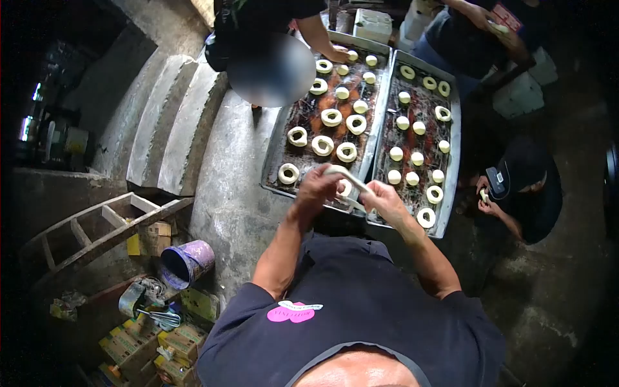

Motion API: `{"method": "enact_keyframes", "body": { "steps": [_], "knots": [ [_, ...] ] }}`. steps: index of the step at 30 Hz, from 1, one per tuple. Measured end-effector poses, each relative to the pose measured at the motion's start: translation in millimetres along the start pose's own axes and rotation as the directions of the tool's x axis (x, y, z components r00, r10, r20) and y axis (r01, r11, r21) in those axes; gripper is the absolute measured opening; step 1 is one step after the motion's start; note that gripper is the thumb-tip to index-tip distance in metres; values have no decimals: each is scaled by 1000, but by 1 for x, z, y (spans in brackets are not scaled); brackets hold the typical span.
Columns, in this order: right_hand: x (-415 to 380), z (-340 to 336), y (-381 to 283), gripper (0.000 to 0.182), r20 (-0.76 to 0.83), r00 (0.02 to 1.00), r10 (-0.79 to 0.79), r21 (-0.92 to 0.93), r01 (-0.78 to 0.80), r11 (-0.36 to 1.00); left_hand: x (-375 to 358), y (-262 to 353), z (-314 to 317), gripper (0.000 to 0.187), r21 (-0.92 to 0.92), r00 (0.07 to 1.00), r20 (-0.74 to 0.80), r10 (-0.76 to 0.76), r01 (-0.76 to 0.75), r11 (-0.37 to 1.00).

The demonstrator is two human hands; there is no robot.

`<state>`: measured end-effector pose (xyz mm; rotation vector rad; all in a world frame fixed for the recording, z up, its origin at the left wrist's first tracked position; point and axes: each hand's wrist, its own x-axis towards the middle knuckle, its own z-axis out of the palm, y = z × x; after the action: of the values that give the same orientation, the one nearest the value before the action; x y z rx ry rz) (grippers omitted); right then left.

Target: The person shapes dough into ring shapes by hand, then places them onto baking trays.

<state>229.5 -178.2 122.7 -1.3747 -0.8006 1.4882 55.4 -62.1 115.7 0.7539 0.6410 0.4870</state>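
A pale dough ring is stretched between my two hands, above the near end of the left tray. My left hand has its fingers curled around one side of the ring. The other side is gripped by my right hand, near the gap between the trays. Beneath and beyond my hands, the left tray bears several shaped dough rings and dough balls. More dough balls and rings lie on the right tray. My left hand partly hides another ring on the tray.
At the far left, a person's hand touches the left tray. Another person at the far right holds dough, and a person in a cap crouches beside the right tray. A purple bucket, wooden ladder and whisk are at left.
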Motion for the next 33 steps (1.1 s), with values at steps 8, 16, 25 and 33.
{"method": "enact_keyframes", "body": {
  "steps": [8,16,25,33],
  "knots": [
    [171,35,-12,27,-48,999,2,-567,-29,823,14,-19,-116,49,425,929,-353,114,50,904],
    [387,38,41,27,-309,949,59,-234,-136,963,-50,-59,-258,39,353,786,-617,-48,331,875],
    [434,-55,98,30,-347,822,-451,-780,14,626,-108,-67,-291,23,194,650,-740,-176,456,868],
    [413,-162,114,25,-521,845,-119,-830,-469,303,-48,-14,-238,24,336,658,-706,-260,636,695]
  ]
}}
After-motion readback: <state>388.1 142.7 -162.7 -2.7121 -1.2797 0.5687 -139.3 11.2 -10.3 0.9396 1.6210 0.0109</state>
